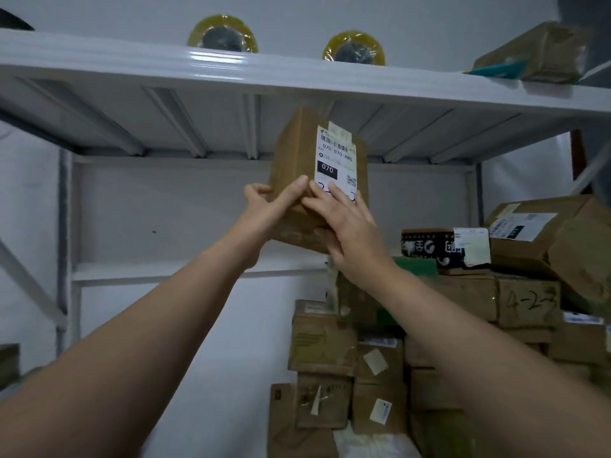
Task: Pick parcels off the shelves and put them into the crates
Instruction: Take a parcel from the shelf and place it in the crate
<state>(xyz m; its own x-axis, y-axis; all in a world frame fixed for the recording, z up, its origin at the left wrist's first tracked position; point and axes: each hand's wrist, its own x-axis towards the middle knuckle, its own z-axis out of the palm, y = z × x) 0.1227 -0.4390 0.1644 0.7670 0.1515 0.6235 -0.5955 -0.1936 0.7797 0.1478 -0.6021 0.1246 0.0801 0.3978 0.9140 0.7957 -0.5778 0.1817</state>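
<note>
While held up: parcel (317,180) just under shelf edge (297,77)
Left hand (267,206): grasping parcel, 9 o'clock side
Right hand (347,226): grasping parcel, 5 o'clock corner
Open room: 8 o'clock

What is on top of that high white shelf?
On the top shelf sit two rolls of yellowish tape and a brown parcel at the right. A dark shape shows far left; the shelf edge hides everything's lower part.

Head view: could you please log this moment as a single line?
step: parcel pick | left hand: on cardboard box | right hand: on box, fingers over label | box: raised under upper shelf | crate: not in view
</note>
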